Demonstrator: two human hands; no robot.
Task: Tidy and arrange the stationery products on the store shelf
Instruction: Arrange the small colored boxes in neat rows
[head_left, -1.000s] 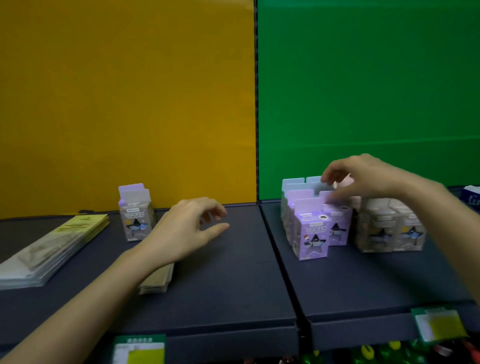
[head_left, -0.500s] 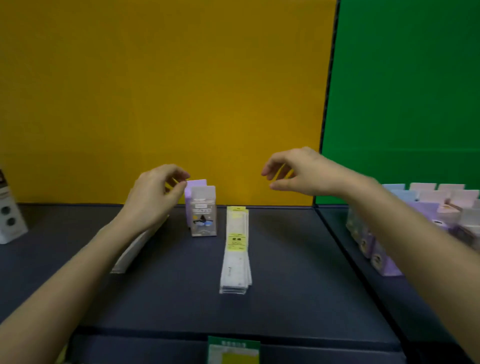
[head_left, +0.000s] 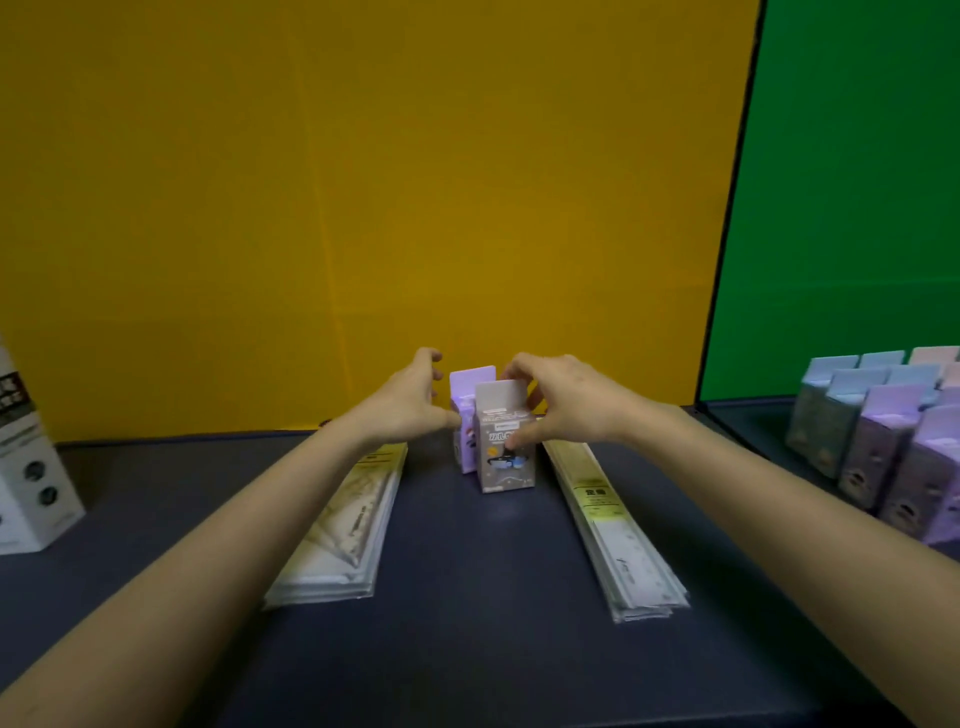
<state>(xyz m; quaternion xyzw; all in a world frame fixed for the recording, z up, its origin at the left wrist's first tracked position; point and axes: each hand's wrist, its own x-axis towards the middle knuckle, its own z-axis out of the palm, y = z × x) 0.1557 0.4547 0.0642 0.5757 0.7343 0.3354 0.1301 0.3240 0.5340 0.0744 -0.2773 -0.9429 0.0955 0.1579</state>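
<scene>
Two small upright stationery boxes stand at the back middle of the dark shelf (head_left: 467, 597): a grey box (head_left: 506, 467) in front and a purple box (head_left: 467, 410) close behind it to the left. My right hand (head_left: 566, 405) grips the grey box, thumb on its front face and fingers curled behind its top tab. Just left of the purple box is my left hand (head_left: 410, 400); its thumb touches the box's left side and its fingers are spread above.
Flat packs of rulers lie lengthwise on either side, a left ruler pack (head_left: 337, 525) and a right ruler pack (head_left: 613, 525). A white carton (head_left: 26, 478) stands at the far left. Several similar small boxes (head_left: 883, 457) are grouped on the adjoining shelf at right.
The view swung left from the green section to the yellow one. Both hands travelled to the two lone boxes; the right hand closed on the grey box and the left reached the purple one.
</scene>
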